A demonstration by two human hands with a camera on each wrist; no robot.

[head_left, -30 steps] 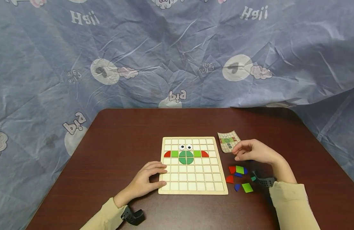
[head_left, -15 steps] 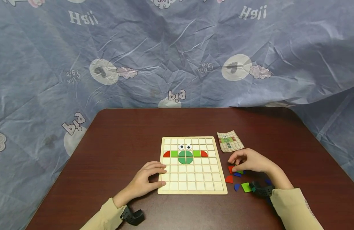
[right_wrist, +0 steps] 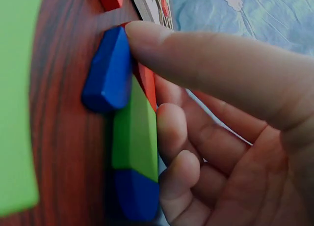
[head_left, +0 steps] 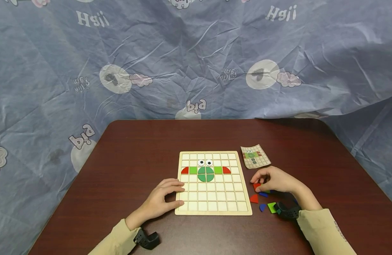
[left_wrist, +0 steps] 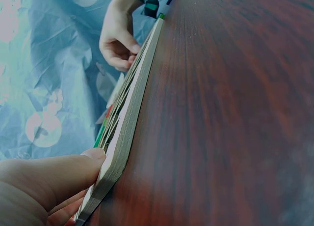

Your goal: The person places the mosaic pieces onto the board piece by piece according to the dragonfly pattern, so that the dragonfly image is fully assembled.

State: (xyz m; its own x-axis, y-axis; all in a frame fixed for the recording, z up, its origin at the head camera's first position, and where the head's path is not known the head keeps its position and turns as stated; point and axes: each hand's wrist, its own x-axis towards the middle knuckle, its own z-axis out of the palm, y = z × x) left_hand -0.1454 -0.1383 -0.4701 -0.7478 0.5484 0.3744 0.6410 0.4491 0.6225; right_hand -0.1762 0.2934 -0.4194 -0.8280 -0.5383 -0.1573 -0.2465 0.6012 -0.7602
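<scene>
Between the board (head_left: 215,196) and the right edge of the table (head_left: 326,156), our nearer right hand (head_left: 277,180) straddles the farther red piece (head_left: 256,186); whether clamped, we cannot tell.

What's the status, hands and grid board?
Left hand resting on left edge of grid board, partly filled. Right hand at red tile, grip unclear. Green tile and blue tile crowd it.

Grip (right_wrist: 221,142) at red piece (right_wrist: 148,83) (half-hidden)
</scene>
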